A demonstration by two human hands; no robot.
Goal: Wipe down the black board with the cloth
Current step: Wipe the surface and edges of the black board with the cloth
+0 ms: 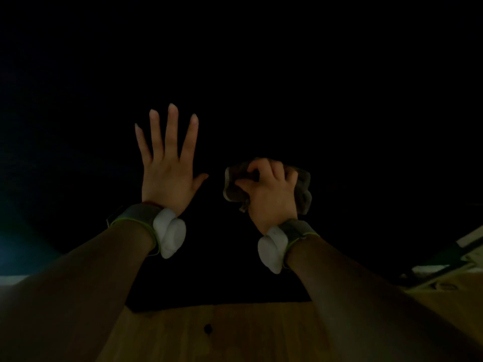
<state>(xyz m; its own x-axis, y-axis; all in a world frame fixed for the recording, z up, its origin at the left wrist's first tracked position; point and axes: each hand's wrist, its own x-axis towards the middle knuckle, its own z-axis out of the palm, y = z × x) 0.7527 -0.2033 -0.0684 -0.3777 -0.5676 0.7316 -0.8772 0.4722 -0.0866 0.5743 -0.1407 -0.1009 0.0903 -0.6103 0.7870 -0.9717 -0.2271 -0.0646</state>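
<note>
Resting hand: left hand [167, 176] lies flat on the black board [261, 74], fingers straight and spread.
Cloth hand: right hand [269, 194], fingers curled, grips the bunched cloth [304, 189] against the board, beside the left hand.
Support: wooden counter [222, 333] shows beyond the board's near edge.

My feed is very dim. The board [261, 74] is flat black, no detail. Light catches the left hand [167, 176], right hand [270, 192] and white wrist pods [171, 236]; the table [222, 333] glows faintly. Everything is soft, and the wide lens skews the right edge.
</note>
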